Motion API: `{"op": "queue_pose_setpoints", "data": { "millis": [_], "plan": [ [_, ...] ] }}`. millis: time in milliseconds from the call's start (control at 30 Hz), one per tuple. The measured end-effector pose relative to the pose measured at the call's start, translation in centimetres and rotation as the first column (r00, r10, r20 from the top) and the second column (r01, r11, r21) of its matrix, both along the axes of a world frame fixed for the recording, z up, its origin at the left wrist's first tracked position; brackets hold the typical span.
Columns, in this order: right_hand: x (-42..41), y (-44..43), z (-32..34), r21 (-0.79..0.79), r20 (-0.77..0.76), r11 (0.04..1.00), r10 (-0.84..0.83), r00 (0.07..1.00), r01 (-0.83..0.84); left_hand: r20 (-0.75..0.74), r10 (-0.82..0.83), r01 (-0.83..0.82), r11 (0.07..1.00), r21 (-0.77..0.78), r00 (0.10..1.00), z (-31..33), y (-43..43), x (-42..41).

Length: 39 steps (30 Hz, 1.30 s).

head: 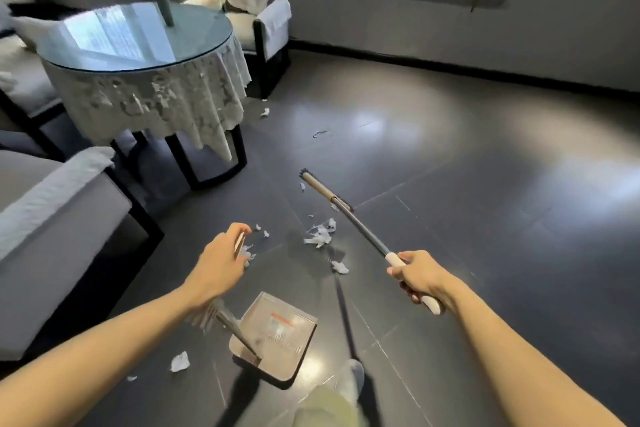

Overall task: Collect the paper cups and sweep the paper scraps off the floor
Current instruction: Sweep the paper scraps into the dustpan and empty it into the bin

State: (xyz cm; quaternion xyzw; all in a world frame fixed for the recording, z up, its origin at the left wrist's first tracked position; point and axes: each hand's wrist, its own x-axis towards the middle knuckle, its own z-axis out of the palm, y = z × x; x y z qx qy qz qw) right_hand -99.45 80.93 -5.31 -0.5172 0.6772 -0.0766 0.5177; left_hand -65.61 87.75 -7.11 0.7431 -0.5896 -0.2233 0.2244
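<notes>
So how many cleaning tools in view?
2: broom gripped by the right hand, angled ahead; dustpan low centre, handle in the left hand. None apparently hidden.

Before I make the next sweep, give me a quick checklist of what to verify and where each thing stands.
1. Right hand grips the broom handle: ok.
2. Left hand holds the dustpan handle: ok.
3. Broom head sits beyond the main scrap pile, so a pull would bring it toward the pan: ok.
4. Dustpan lip flat on the floor: cannot tell.
5. All scraps in front of the pan: not ok; a loose scrap lies to its left, near the handle end.
6. Paper cups collected: cannot tell; none in view.
</notes>
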Motion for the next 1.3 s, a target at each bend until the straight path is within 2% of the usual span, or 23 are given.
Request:
{"op": "queue_pose_setpoints", "data": {
  "millis": [267, 467, 800, 1100, 1300],
  "plan": [
    [-4.4, -17.1, -1.5, 0.056, -0.016, 0.988, 0.145, 0.989, -0.143, 0.015, 0.166, -0.166, 0.978, 0.126, 0.986, -2.9, -8.4, -5.0],
    [-7.0, -29.2, -3.4, 0.075, -0.024, 0.957, 0.282, 0.959, -0.280, 0.008, 0.258, -0.256, 0.953, 0.165, 0.966, -3.1, -14.1, -9.3],
    [-13.5, -48.2, -4.2, 0.079, 0.060, 0.837, 0.539, 0.840, -0.542, 0.038, 0.542, -0.540, 0.824, 0.172, 0.839, -3.3, -20.8, -21.4],
    [-14.0, -58.0, -6.5, 0.084, 0.008, 0.745, 0.663, 0.748, -0.662, 0.103, 0.616, -0.622, 0.754, 0.212, 0.781, -3.6, -23.9, -29.2],
    [-11.8, -60.5, -8.6, 0.093, 0.012, 0.726, 0.683, 0.730, -0.681, 0.120, 0.665, -0.676, 0.730, 0.103, 0.737, -4.8, -22.1, -31.7]
  ]
}}
